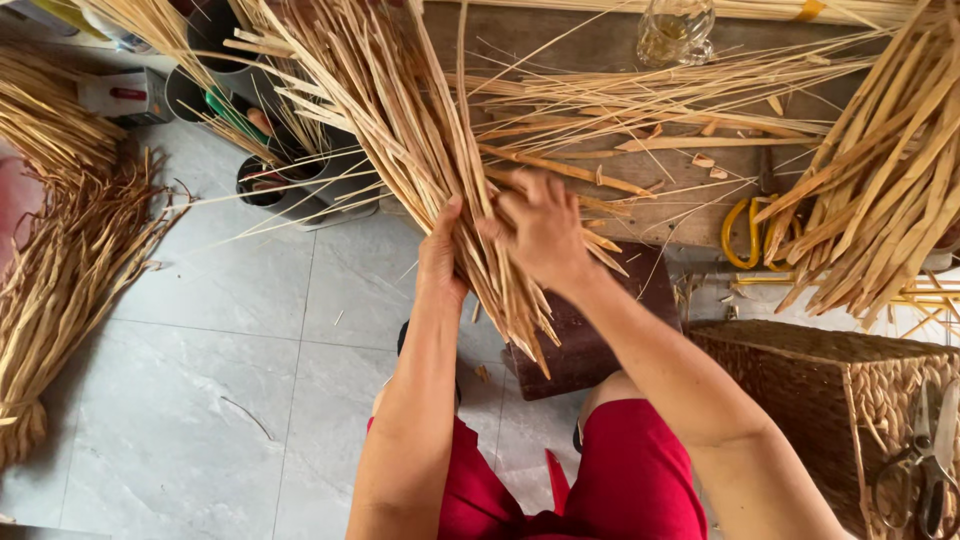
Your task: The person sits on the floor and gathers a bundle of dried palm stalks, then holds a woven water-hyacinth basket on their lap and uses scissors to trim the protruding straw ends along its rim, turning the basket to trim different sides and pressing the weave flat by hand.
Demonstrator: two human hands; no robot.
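Observation:
A thick bundle of pale bamboo strips (400,110) slants from the upper left down to the middle of the view, its cut ends pointing toward my knees. My left hand (441,255) grips the bundle from the left side, fingers wrapped around it. My right hand (540,230) is closed on the bundle from the right, just above the lower ends. Both forearms reach up from my lap, where I wear red shorts (600,480).
More loose strips lie across a wooden bench (640,200) behind the bundle. A woven basket (800,380) with scissors (925,460) on it stands at the right. Dried bundles (60,270) lie on the grey tile floor at left. Dark tubes (290,180) and a glass jar (675,30) stand nearby.

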